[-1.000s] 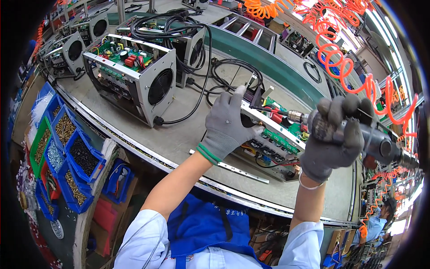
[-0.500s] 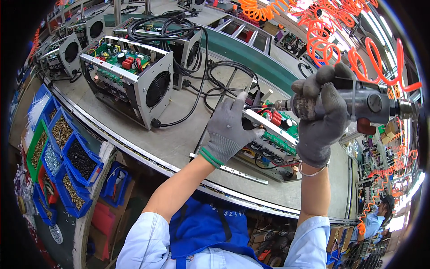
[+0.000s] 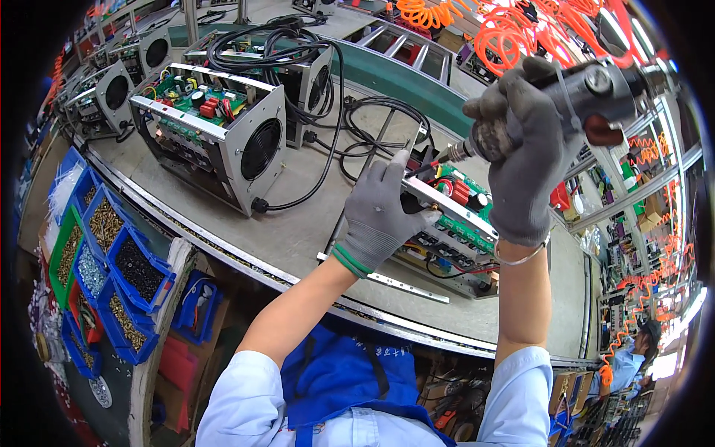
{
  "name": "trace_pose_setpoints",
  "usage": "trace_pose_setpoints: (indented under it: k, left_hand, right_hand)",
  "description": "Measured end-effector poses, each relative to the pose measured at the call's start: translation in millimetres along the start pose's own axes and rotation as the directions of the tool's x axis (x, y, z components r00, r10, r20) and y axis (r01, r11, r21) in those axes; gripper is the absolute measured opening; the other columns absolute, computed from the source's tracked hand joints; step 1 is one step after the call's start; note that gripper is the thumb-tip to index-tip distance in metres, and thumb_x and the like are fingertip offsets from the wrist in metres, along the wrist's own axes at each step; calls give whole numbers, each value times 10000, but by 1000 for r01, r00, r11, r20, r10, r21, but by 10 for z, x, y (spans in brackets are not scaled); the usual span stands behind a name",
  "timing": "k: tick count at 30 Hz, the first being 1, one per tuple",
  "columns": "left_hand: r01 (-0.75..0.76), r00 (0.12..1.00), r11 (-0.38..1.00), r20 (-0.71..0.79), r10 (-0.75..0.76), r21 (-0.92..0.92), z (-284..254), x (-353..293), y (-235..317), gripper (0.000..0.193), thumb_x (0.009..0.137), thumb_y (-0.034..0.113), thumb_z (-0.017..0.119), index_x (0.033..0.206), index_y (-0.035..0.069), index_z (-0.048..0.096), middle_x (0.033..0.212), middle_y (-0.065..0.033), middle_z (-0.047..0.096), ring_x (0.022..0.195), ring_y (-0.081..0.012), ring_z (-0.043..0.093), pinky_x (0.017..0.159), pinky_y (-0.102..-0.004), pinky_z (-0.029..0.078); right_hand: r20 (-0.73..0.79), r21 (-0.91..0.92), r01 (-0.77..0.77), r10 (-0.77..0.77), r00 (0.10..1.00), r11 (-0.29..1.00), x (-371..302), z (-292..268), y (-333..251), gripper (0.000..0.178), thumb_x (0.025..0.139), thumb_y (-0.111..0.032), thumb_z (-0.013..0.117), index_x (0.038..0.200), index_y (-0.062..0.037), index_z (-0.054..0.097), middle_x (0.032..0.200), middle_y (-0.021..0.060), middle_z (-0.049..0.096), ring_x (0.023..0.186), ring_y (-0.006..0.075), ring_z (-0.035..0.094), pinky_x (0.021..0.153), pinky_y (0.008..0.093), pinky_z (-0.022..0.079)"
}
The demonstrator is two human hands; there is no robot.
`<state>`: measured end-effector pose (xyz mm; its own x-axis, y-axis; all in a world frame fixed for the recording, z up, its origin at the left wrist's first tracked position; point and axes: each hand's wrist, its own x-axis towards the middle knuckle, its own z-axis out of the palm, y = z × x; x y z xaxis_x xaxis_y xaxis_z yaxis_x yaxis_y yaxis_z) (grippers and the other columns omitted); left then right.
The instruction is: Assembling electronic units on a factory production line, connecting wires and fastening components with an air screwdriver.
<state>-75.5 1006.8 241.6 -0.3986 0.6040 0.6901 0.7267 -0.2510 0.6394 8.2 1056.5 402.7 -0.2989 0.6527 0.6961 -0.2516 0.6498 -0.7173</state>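
My left hand, in a grey glove with a green cuff, grips the left end of an open metal chassis, its fingers over the top and its thumb along the front rail. A green circuit board with red parts and wires sits in that chassis. My right hand, also gloved, is wrapped round a dark pneumatic screwdriver. The tool tilts, its bit pointing down and left to the chassis end by my left fingers. Whether the bit touches a screw is hidden. A metal strip lies before the chassis.
A similar unit with a fan stands to the left, with black cables heaped on another behind it. Blue bins of screws sit at the lower left. Orange coiled hoses hang above. A co-worker is at the far right.
My right hand has raised the screwdriver's back end, so it changes from nearly level to sloping, with the bit still near my left fingers. My left hand stays in place. The orange hose has shifted.
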Motion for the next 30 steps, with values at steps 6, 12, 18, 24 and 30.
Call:
trace_pose_setpoints:
  k: [6,12,18,24,30]
  left_hand:
    - [-3,1000,1000,0,3,20,-7,-11,11,866,529,317,852,1243,3,472,914,-111,538,859,-274,571,725,-377,504]
    - [-4,1000,1000,-6,4,25,10,-15,7,882,524,334,857,1249,18,469,914,-120,536,849,-282,579,704,-390,509]
    - [28,999,998,24,-29,53,1,-20,7,899,525,354,864,1259,25,463,927,-124,535,851,-294,581,703,-398,513]
    - [3,1000,999,14,-4,54,7,-30,0,915,527,355,869,1275,35,450,948,-134,532,868,-299,580,710,-401,518]
    - [29,999,996,41,-32,86,4,-42,-6,934,545,389,861,1296,41,428,963,-146,531,885,-312,578,711,-409,519]
  right_hand:
    - [15,20,-52,52,999,998,87,53,28,358,836,-154,574,1119,53,505,704,123,608,630,214,640,547,281,473]
    - [51,10,-66,66,997,998,257,116,109,334,811,-154,587,1072,52,546,746,141,638,648,233,657,614,315,530]
    - [60,1,-79,79,995,997,307,93,189,320,806,-170,586,1050,36,569,764,148,636,670,245,664,667,346,558]
    - [87,18,-65,63,994,998,310,62,202,318,811,-174,580,1053,33,572,777,155,636,675,245,663,665,343,555]
    - [95,12,-81,79,992,997,318,234,49,185,809,-150,565,900,11,574,686,93,607,603,176,612,592,294,502]
